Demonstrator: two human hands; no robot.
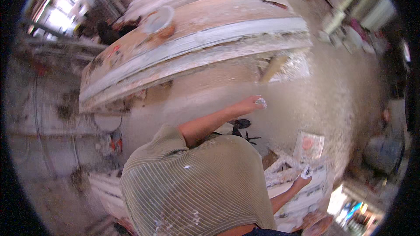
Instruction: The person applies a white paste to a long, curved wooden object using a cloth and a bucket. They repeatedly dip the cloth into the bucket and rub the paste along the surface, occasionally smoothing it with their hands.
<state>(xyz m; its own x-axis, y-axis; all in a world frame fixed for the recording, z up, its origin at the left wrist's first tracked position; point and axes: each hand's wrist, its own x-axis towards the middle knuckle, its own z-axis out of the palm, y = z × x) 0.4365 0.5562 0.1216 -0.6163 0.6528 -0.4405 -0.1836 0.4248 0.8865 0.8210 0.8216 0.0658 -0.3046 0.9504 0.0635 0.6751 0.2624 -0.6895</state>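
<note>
Over the floor in front of my body, my left hand (248,105) is closed around a small whitish, shiny lump (261,102); its kind is too blurred to tell. Lower right, my right hand (301,182) grips a small white, crumpled-looking piece (306,172), also unclear in kind. That hand is above a white-smeared bench (291,201) beside me, close to rough pale strips (284,161). My striped olive shirt carries white splashes.
A long bench (227,6) crosses ahead, bearing a white strip of moulding (210,37), an orange-stained white bucket (158,19) and a dark, thin tool (274,4). A pale sheet with a pinkish patch (308,145) lies right. A grey, rounded container (383,153) stands far right.
</note>
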